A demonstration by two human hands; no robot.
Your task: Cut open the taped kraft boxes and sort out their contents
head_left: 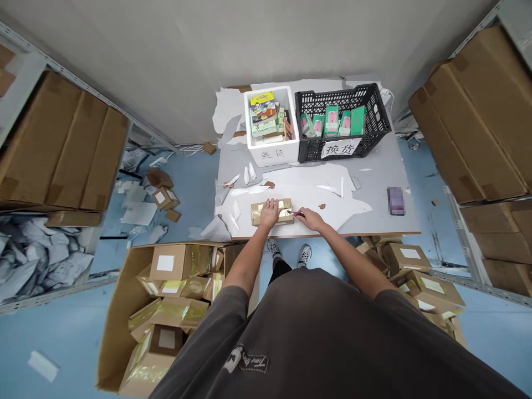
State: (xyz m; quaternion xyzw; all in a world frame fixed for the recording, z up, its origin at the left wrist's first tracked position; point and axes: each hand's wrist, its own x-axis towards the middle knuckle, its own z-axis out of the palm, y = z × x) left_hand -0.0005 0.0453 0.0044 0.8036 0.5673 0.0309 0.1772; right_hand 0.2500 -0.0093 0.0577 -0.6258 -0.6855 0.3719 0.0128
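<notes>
A small taped cardboard box (256,215) lies near the front edge of the table. My left hand (269,210) rests on top of it, with the fingers stretched out over the tape. In my right hand (311,218) is a utility knife (297,213) with a red and black handle, gripped from the right side. Its tip points left and meets the right part of the box top; how deep it sits cannot be made out. Torn white paper (349,206) lies around the box on the tabletop.
At the table's back stand a white bin (273,154) of small boxes and a black crate (307,145) holding green-and-pink boxes. A purple item (396,200) lies at the right. A large carton (114,321) of parcels stands left; more parcels (409,255) are at right.
</notes>
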